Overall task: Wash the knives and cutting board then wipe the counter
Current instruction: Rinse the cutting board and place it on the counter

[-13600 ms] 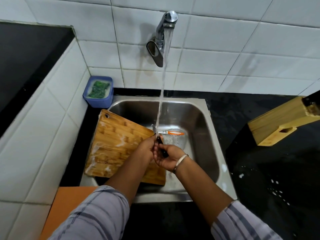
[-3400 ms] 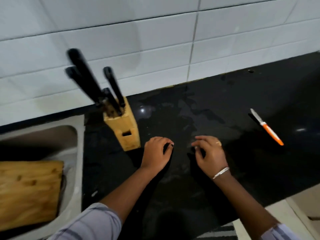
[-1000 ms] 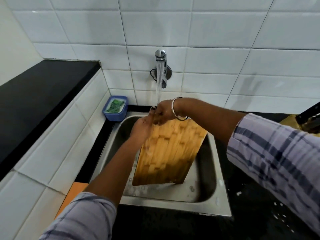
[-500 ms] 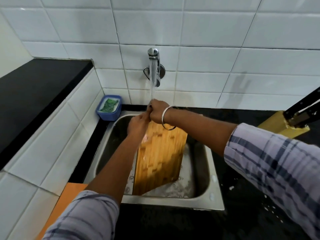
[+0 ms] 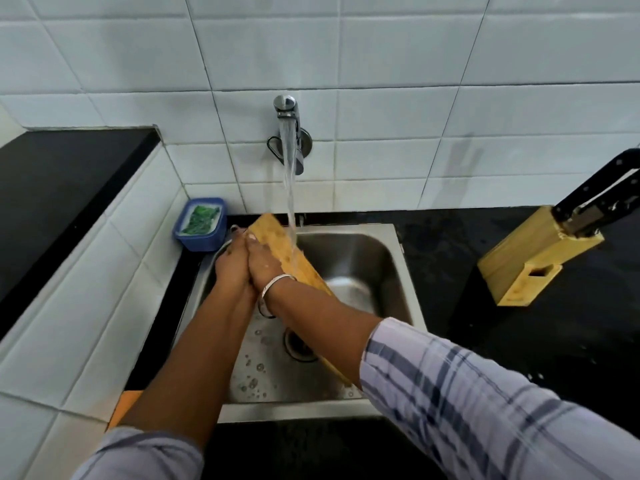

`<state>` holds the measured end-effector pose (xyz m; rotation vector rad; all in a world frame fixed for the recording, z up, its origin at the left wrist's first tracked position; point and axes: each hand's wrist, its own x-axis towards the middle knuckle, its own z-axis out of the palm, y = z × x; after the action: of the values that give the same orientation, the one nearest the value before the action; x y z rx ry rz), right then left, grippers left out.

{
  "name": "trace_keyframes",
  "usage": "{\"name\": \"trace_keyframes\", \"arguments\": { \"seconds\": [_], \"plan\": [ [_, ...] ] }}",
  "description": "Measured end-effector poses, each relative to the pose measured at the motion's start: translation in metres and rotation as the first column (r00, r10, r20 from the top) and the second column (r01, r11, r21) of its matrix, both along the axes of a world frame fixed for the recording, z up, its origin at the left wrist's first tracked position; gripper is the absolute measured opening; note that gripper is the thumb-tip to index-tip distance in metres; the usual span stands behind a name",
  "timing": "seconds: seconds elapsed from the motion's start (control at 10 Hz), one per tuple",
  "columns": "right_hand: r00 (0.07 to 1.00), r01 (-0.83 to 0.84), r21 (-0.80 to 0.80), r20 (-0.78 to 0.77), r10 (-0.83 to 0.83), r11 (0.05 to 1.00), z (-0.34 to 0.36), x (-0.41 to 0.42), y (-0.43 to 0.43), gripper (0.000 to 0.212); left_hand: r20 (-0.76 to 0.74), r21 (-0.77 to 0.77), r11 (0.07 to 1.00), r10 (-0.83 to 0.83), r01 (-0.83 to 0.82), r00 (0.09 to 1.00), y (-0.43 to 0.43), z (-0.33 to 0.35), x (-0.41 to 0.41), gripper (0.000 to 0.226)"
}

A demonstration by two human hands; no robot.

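Observation:
The wooden cutting board (image 5: 289,252) stands nearly on edge in the steel sink (image 5: 398,271), tilted, its top end under the running water from the tap (image 5: 287,109). My left hand (image 5: 232,268) and my right hand (image 5: 265,263) lie side by side against the board's left face near its top. Whether the fingers curl round its edge is hidden. A wooden knife block (image 5: 533,254) with black-handled knives (image 5: 595,192) stands on the black counter (image 5: 467,244) to the right.
A blue tub with a green scrubber (image 5: 201,225) sits at the sink's back left corner. White tiled walls rise behind and on the left, with a black ledge (image 5: 52,188) above. Water drops speckle the counter. An orange surface (image 5: 124,407) shows at the sink's front left.
The board has turned from face-on to nearly edge-on under the water. Both hands have shifted left together along its upper end.

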<state>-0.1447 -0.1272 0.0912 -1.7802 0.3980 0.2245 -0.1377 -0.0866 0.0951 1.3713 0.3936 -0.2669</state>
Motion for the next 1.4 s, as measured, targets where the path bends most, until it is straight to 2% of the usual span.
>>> {"name": "trace_keyframes", "arguments": {
  "seconds": [0.1, 0.2, 0.3, 0.4, 0.5, 0.6, 0.7, 0.8, 0.9, 1.0, 1.1, 1.2, 1.3, 1.4],
  "plan": [
    [0.983, -0.177, -0.044, -0.055, 0.175, 0.983, -0.015, -0.010, -0.004, 0.048, -0.087, -0.036, 0.998, 0.045, -0.048, 0.995, 0.011, -0.010, -0.010, 0.050],
    [0.947, -0.319, -0.210, -0.114, 0.301, 0.924, -0.022, -0.003, -0.007, 0.048, -0.130, -0.118, 0.989, 0.068, -0.084, 0.989, 0.011, -0.011, -0.024, 0.047],
    [0.918, -0.395, -0.427, -0.154, 0.365, 0.813, -0.031, 0.007, -0.015, 0.050, -0.192, -0.232, 0.968, 0.052, -0.097, 0.980, 0.013, -0.021, -0.023, 0.044],
    [0.914, -0.405, -0.456, -0.212, 0.345, 0.793, -0.054, 0.019, -0.020, 0.055, -0.266, -0.236, 0.961, 0.078, -0.143, 0.961, 0.018, -0.027, -0.020, 0.044],
    [0.921, -0.363, -0.452, -0.304, 0.242, 0.815, -0.075, 0.023, -0.014, 0.072, -0.300, -0.219, 0.955, 0.130, -0.201, 0.945, 0.022, -0.027, -0.026, 0.039],
    [0.908, -0.409, -0.427, -0.276, 0.314, 0.806, -0.052, 0.011, -0.005, 0.055, -0.317, -0.245, 0.947, 0.125, -0.209, 0.940, 0.026, -0.028, -0.030, 0.039],
    [0.890, -0.453, -0.443, -0.176, 0.421, 0.774, -0.040, 0.013, -0.011, 0.047, -0.324, -0.259, 0.947, 0.098, -0.188, 0.941, 0.031, -0.025, -0.030, 0.044],
    [0.893, -0.438, -0.505, -0.148, 0.425, 0.744, -0.051, 0.021, -0.024, 0.050, -0.307, -0.245, 0.948, 0.124, -0.205, 0.943, 0.034, -0.023, -0.034, 0.036],
    [0.938, -0.346, -0.515, -0.203, 0.281, 0.784, -0.073, 0.019, -0.039, 0.059, -0.290, -0.253, 0.933, 0.180, -0.257, 0.940, 0.035, -0.023, -0.037, 0.032],
    [0.942, -0.295, -0.486, -0.292, 0.166, 0.822, -0.088, 0.001, -0.047, 0.065, -0.252, -0.280, 0.905, 0.254, -0.321, 0.934, 0.032, -0.022, -0.044, 0.029],
    [0.954, -0.217, -0.408, -0.283, 0.103, 0.887, -0.085, -0.020, -0.035, 0.063, -0.207, -0.278, 0.896, 0.297, -0.347, 0.932, 0.029, -0.023, -0.046, 0.025],
    [0.964, -0.246, -0.383, -0.191, 0.184, 0.890, -0.073, -0.038, -0.010, 0.058, -0.187, -0.294, 0.899, 0.279, -0.325, 0.942, 0.023, -0.023, -0.049, 0.029],
    [0.963, -0.264, -0.323, -0.032, 0.269, 0.909, -0.054, -0.054, 0.002, 0.048, -0.242, -0.337, 0.905, 0.185, -0.261, 0.953, 0.017, -0.017, -0.052, 0.038],
    [0.948, -0.248, -0.203, 0.153, 0.281, 0.947, -0.027, -0.071, -0.008, 0.044, -0.148, -0.210, 0.952, 0.194, -0.222, 0.970, 0.016, -0.011, -0.042, 0.038]
  ]
}}
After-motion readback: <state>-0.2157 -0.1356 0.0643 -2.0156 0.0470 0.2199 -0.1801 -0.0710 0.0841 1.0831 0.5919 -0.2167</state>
